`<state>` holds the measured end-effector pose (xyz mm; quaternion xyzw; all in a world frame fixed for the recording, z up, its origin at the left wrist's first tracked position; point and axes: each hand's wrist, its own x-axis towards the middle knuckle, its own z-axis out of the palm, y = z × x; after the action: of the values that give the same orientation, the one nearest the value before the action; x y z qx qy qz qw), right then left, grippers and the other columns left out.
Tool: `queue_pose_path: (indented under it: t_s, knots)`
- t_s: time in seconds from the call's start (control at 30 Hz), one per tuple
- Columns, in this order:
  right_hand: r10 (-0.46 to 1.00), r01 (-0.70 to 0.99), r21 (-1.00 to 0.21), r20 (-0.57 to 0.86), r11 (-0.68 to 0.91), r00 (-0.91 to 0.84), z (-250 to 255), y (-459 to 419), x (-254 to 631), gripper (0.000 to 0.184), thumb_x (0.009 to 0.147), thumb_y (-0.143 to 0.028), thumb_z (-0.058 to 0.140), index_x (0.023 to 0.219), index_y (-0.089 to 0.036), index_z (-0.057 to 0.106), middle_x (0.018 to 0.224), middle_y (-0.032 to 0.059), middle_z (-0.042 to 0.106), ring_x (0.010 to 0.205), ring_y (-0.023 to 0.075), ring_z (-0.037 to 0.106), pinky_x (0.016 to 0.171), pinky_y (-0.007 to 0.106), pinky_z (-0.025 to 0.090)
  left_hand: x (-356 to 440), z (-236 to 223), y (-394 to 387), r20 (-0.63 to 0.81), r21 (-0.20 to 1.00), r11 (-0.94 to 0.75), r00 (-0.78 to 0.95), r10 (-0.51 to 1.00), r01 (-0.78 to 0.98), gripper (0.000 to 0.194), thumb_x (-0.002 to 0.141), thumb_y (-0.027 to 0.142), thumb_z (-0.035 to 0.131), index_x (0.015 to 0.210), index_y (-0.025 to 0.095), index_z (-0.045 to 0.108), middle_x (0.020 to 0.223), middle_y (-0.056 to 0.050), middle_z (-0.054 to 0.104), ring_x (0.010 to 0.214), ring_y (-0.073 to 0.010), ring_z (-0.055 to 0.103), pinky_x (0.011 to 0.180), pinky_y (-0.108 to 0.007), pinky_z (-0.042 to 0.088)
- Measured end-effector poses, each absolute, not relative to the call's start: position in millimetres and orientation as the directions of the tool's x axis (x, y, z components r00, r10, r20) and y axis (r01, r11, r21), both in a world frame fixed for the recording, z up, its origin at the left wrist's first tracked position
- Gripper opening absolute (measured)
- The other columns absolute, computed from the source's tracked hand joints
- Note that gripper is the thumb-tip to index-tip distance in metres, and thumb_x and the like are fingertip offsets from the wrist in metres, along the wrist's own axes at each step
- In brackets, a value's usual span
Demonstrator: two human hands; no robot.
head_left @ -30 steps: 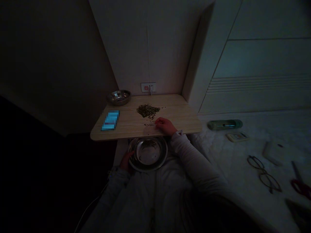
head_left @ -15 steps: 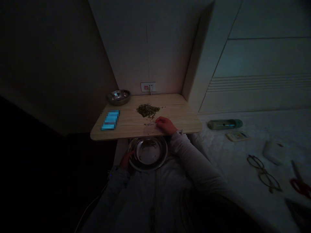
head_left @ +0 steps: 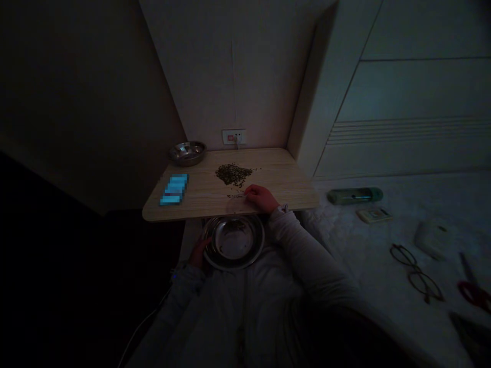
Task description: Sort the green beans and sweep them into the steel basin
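A pile of small dark grains [head_left: 233, 174] lies on a pale wooden table [head_left: 207, 197]. My right hand [head_left: 261, 198] rests on the table just in front of the pile, fingers curled down over a few loose grains. My left hand [head_left: 198, 252] grips the left rim of a steel bowl [head_left: 233, 241] held below the table's front edge, over my lap. The bowl holds a few dark grains at its far side.
A second steel bowl [head_left: 187, 152] sits at the table's back left, near a wall socket [head_left: 233, 136]. A blue blurred patch [head_left: 174, 189] lies on the left of the table. On the bed to the right lie a green bottle [head_left: 355, 195], glasses [head_left: 416, 272] and scissors [head_left: 474, 289].
Almost nothing has moved. My right hand stays at the loose grains near the pile, and my left hand keeps the bowl under the table edge.
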<state>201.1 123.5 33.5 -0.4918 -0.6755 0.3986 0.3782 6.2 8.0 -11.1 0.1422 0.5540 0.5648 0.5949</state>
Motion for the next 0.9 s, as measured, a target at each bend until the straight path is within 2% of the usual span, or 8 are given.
queue_pose_path:
  t_s: [0.2, 0.37, 0.5, 0.67, 0.9]
  knots:
    - [0.962, 0.356, -0.91, 0.13, 0.211, -0.24, 31, 126, 202, 0.013, 0.061, -0.019, 0.048, 0.071, -0.016, 0.056, 0.055, -0.0047, 0.056, 0.056, 0.0092, 0.049, 0.055, 0.02, 0.035, 8, -10, 7, -0.485, 0.792, 0.307, -0.237, 0.842, -0.528, 0.012, 0.061, 0.015, 0.055, 0.068, 0.018, 0.064, 0.063, -0.002, 0.067, 0.074, -0.0212, 0.063, 0.068, -0.03, 0.048]
    - [0.967, 0.347, -0.918, 0.12, 0.194, -0.224, 31, 126, 201, 0.014, 0.061, -0.019, 0.047, 0.072, -0.017, 0.055, 0.054, -0.0053, 0.055, 0.053, 0.0083, 0.047, 0.054, 0.02, 0.035, 5, -16, 8, -0.498, 0.799, 0.313, -0.275, 0.822, -0.513, 0.007, 0.06, 0.014, 0.055, 0.059, 0.018, 0.062, 0.062, -0.003, 0.066, 0.079, -0.022, 0.062, 0.072, -0.03, 0.047]
    - [0.978, 0.315, -0.927, 0.182, 0.206, -0.104, 27, 130, 201, 0.017, 0.064, -0.021, 0.046, 0.079, -0.017, 0.053, 0.061, -0.0043, 0.058, 0.058, 0.009, 0.05, 0.059, 0.021, 0.038, 6, -15, 8, -0.48, 0.786, 0.301, -0.226, 0.848, -0.54, 0.011, 0.061, 0.015, 0.055, 0.066, 0.018, 0.063, 0.065, -0.003, 0.067, 0.084, -0.0229, 0.061, 0.075, -0.032, 0.046]
    - [0.971, 0.383, -0.9, 0.238, 0.21, 0.027, 24, 135, 201, 0.021, 0.069, -0.022, 0.044, 0.088, -0.018, 0.052, 0.069, -0.0018, 0.06, 0.064, 0.0107, 0.052, 0.064, 0.024, 0.039, 8, -8, 7, -0.49, 0.764, 0.313, -0.191, 0.851, -0.564, 0.016, 0.061, 0.012, 0.054, 0.072, 0.018, 0.064, 0.067, -0.004, 0.068, 0.083, -0.0237, 0.061, 0.075, -0.032, 0.047]
    - [0.968, 0.453, -0.861, 0.252, 0.231, -0.013, 23, 135, 200, 0.019, 0.069, -0.022, 0.045, 0.086, -0.019, 0.053, 0.07, -0.0009, 0.06, 0.064, 0.0114, 0.052, 0.065, 0.025, 0.039, 10, -4, 6, -0.477, 0.782, 0.304, -0.207, 0.854, -0.544, 0.016, 0.064, 0.012, 0.052, 0.071, 0.018, 0.065, 0.064, -0.002, 0.068, 0.081, -0.0214, 0.062, 0.074, -0.03, 0.048]
